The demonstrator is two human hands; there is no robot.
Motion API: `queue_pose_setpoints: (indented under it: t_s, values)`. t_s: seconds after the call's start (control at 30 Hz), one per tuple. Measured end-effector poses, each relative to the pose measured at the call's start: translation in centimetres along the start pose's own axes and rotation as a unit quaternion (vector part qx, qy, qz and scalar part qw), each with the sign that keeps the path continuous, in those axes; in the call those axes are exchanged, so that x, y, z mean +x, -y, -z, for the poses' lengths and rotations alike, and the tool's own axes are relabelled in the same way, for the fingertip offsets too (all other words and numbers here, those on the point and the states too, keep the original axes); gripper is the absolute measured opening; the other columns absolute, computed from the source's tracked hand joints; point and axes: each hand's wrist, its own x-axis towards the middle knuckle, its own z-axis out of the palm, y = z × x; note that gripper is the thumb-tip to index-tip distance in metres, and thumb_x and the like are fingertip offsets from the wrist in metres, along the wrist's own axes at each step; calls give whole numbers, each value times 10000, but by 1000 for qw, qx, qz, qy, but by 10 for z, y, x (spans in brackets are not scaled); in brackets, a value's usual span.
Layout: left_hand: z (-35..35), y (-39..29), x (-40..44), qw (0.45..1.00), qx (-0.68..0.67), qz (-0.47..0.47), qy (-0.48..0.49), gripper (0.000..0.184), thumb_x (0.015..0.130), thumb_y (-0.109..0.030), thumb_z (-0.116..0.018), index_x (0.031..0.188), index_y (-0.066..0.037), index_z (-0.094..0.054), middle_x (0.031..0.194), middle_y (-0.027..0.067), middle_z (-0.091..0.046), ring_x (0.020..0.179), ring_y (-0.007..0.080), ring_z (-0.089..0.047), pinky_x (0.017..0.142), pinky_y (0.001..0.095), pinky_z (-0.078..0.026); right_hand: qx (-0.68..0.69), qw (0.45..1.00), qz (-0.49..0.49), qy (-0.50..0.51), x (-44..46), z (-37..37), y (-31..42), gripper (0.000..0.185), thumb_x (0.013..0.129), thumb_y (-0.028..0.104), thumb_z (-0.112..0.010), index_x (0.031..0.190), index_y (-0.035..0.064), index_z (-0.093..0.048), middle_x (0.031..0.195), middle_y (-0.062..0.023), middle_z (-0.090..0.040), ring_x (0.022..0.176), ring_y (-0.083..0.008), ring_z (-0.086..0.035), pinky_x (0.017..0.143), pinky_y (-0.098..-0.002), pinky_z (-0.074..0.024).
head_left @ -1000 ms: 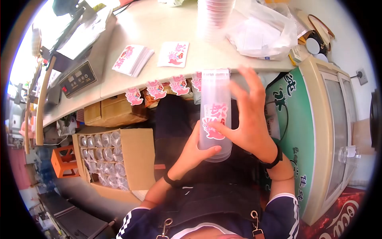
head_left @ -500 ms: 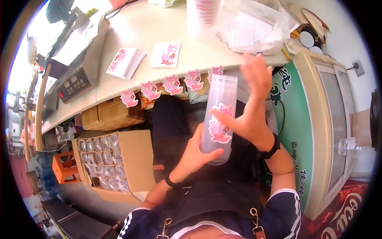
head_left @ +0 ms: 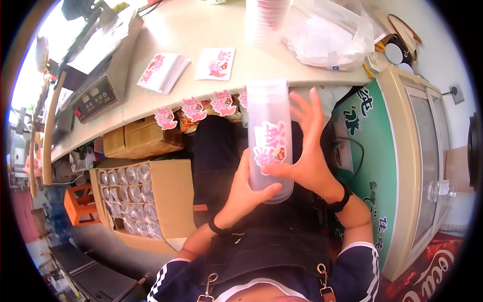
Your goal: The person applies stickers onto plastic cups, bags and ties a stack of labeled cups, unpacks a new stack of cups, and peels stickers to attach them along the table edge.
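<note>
My left hand [head_left: 246, 194] is wrapped around the lower part of a tall translucent plastic cup [head_left: 266, 108], held over my lap in front of the table edge. Whether more cups are nested inside it, I cannot tell. A pink-and-white sticker [head_left: 274, 141] with lettering lies on the cup's side. The thumb of my right hand [head_left: 312, 163] presses on the sticker's lower part, while its other fingers are spread beside the cup. Several matching stickers [head_left: 193, 109] hang from the table edge, one partly hidden behind the cup.
On the table [head_left: 201, 25] are a stack of sticker sheets [head_left: 161, 74], a single sheet [head_left: 215, 64], stacked cups [head_left: 266, 22] and a white plastic bag [head_left: 329, 38]. A sealing machine [head_left: 95, 98] stands left. An open carton [head_left: 173, 199] of cups sits below; a green-sided freezer [head_left: 375, 146] stands right.
The cup has shifted left and stands straighter in view. My right hand's raised fingers have come down beside it, with the thumb on the sticker. The view has shifted slightly.
</note>
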Motion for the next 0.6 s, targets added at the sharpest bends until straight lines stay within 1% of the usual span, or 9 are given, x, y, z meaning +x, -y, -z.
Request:
queue_pose_setpoints:
  t_s: [0.03,0.13,0.2,0.3,0.43,0.47,0.5,0.57,0.6]
  values:
    - [0,0,1,1000,-19,3,-15,838,712,-199,-831,1369,-28,-340,1245,134,-560,1158,196,-559,966,354,-459,0,1000,2,2,-3,-2,1,1372,578,224,-920,1525,73,62,1518,-219,-241,1395,-354,-298,1137,-460,-249]
    - [3,-2,3,1000,-23,4,-17,991,675,-180,-855,1437,-50,-234,1256,157,-555,1168,227,-562,975,376,-462,100,984,-116,91,-4,-2,8,1311,626,138,-885,1526,64,65,1466,-202,-291,1320,-297,-412,1107,-433,-311]
    - [5,-2,5,1000,9,18,22,1225,618,-180,-898,1503,-88,-56,1280,199,-545,1194,278,-557,994,401,-462,87,990,-84,70,0,-3,10,1300,629,123,-880,1525,62,59,1468,-196,-290,1329,-289,-399,1101,-423,-324]
    - [0,-1,4,998,37,-53,17,1284,601,-195,-918,1505,-93,-11,1299,221,-533,1198,289,-557,999,410,-463,84,995,-52,30,9,-6,14,1214,647,112,-859,1522,35,-22,1468,-187,-291,1344,-274,-372,1070,-396,-371]
    - [1,-3,3,998,-3,-57,13,1366,595,-210,-927,1508,-81,80,1287,256,-554,1205,312,-564,1005,419,-459,35,999,-12,32,28,-4,22,1142,700,195,-827,1515,17,-47,1437,-200,-328,1323,-286,-389,1071,-409,-362]
    - [3,-7,4,998,-27,-40,34,1390,576,-160,-928,1516,-137,95,1464,231,-324,1334,329,-418,1076,473,-392,9,999,7,50,33,-3,26,1129,711,224,-820,1513,13,-54,1434,-202,-332,1320,-292,-392,1070,-411,-362]
    - [5,-9,5,998,-27,-53,36,1390,576,-160,-928,1516,-137,95,1464,231,-324,1334,329,-418,1076,473,-392,-16,997,25,68,40,-4,31,1116,721,254,-812,1511,9,-61,1430,-204,-335,1318,-297,-395,1068,-412,-362]
    - [8,-15,7,992,1,-127,7,1338,624,-177,-900,1505,-60,100,1271,258,-569,1205,317,-567,1011,416,-452,5,996,45,82,54,-7,45,1107,733,299,-800,1509,4,-68,1437,-213,-326,1328,-308,-386,1066,-411,-362]
    - [11,-19,7,990,1,-139,4,1318,633,-159,-888,1506,-59,94,1264,247,-574,1194,314,-572,1013,415,-445,-43,991,90,86,63,-8,54,1110,731,292,-802,1508,0,-65,1424,-206,-336,1305,-298,-404,1063,-407,-363]
